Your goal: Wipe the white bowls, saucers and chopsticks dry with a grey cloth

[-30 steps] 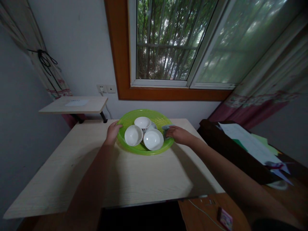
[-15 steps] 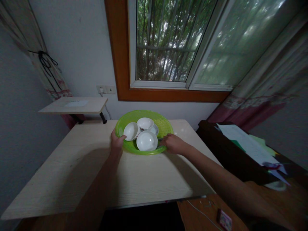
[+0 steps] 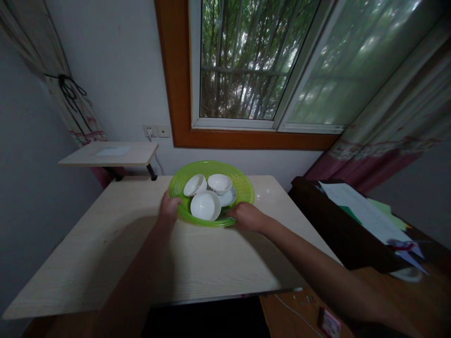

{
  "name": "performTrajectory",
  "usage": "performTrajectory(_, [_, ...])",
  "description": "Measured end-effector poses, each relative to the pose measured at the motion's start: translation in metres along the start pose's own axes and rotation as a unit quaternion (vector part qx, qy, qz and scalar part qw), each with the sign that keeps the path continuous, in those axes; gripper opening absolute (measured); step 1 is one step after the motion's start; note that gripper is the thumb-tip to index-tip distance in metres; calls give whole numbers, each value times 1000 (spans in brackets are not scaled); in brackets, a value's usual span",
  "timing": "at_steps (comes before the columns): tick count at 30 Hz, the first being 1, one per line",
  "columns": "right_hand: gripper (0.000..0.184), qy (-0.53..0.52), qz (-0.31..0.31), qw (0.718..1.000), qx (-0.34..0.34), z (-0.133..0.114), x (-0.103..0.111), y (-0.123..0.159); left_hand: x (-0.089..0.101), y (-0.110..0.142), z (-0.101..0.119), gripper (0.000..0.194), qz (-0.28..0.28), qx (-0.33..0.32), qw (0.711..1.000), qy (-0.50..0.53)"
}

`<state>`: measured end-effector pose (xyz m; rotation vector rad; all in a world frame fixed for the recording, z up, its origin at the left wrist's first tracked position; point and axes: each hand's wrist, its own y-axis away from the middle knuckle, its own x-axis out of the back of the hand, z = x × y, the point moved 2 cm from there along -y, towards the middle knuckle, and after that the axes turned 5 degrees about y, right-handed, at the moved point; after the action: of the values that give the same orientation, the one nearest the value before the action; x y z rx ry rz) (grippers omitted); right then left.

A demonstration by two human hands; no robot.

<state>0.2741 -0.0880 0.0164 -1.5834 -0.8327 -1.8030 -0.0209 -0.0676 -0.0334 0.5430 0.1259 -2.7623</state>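
Observation:
A round green plastic basket point(image 3: 243, 180) is held between my two hands over the far part of the table. My left hand point(image 3: 169, 207) grips its left rim, thumb on the inside. My right hand point(image 3: 248, 216) is closed around the front right rim, with its fingertips partly hidden. Three white bowls lie in the basket: one tilted at the left point(image 3: 195, 185), one at the back point(image 3: 220, 183), and one at the front point(image 3: 206, 205) with its inside facing me. A white saucer point(image 3: 229, 197) shows partly beneath the bowls on the right.
The pale wooden table point(image 3: 204, 263) stands against the wall under a window. A small raised shelf point(image 3: 109, 154) with a paper on it is at the back left. To the right, papers point(image 3: 362, 206) lie on dark furniture. A small pink box point(image 3: 329, 323) sits low at the front right.
Inside the basket the bowls have shifted clockwise: the front one left, the left one back, the back one right. More of the saucer shows. My right hand has slid slightly left and nearer along the rim.

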Motion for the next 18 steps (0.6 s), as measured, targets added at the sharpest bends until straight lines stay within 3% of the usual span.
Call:
performTrajectory(5, [18,18,2,1000,14,31,2,9,9,-30,15,40,-76,62,994,-39])
performTrajectory(11, [18,26,23,999,26,46,-1,8,14,-62,17,47,-87,123,985,-80])
performTrajectory(14, [19,36,26,999,19,43,-3,8,13,-65,14,50,-57,88,992,-64])
performTrajectory(18, [21,47,16,999,11,36,-2,7,10,-50,4,56,33,21,997,-64])
